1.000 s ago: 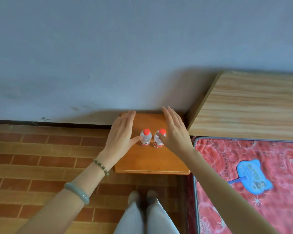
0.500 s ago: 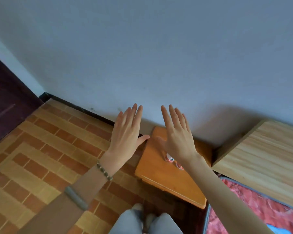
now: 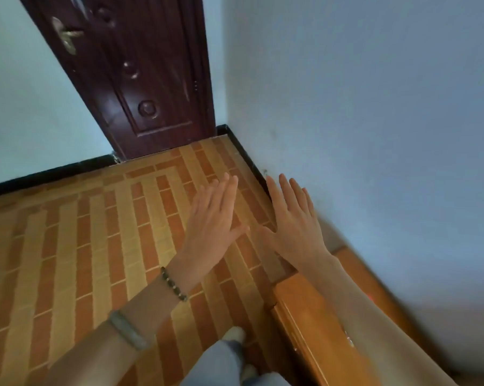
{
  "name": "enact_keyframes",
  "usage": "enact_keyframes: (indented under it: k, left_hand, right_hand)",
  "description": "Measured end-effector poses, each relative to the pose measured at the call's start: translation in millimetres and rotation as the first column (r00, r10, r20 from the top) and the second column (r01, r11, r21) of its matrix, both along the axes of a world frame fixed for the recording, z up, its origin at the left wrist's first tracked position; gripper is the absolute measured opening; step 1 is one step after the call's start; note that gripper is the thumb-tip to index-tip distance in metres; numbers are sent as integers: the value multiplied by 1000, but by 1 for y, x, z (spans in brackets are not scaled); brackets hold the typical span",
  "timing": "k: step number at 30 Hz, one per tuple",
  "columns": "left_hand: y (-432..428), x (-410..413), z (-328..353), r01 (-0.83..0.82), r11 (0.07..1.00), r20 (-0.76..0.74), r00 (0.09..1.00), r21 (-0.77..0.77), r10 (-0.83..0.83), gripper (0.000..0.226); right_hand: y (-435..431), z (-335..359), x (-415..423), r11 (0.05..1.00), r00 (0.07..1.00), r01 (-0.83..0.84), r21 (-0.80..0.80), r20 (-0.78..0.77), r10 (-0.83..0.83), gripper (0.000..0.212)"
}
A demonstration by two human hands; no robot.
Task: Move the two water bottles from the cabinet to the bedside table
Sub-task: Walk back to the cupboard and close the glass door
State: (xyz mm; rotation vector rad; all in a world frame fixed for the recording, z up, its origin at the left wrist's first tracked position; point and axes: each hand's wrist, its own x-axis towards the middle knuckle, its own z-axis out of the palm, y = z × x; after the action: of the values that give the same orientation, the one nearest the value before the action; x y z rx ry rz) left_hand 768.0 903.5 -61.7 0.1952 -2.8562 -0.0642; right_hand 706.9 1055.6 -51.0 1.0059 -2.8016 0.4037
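My left hand and my right hand are both held out flat over the brick floor, fingers spread, holding nothing. The orange bedside table lies at the lower right, mostly under my right forearm. The two water bottles are hidden behind that forearm; only a faint red spot and a sliver of clear plastic show at its edges. No cabinet is in view.
A dark brown door stands in the far corner, with a brass handle. A pale blue wall runs along the right. Patterned brick flooring fills the left and middle. My feet are at the bottom.
My view has swung left, from the bedside table and bed toward the door. Both hands have come off the bottles, which stayed on the table, and now hover over the floor.
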Motion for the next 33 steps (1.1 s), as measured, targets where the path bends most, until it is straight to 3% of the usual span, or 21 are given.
enact_keyframes:
  k: [7,16,23,33]
  left_hand:
    - [-52,86,-1,-345,938,-14,938,-8,345,95]
    - [-113,187,7,-707,704,-3,706,-71,708,95]
    - [-186,239,12,-829,556,-37,559,-68,828,97]
    - [-341,311,16,-885,462,-54,464,-55,884,99]
  right_hand:
    - [-84,-6,37,951,949,-309,15,-58,309,84]
    - [-192,10,96,756,757,-653,-44,-34,652,88]
    - [-290,17,139,601,601,-799,-27,-29,799,93]
    - [-465,19,200,537,540,-842,-51,-67,839,93]
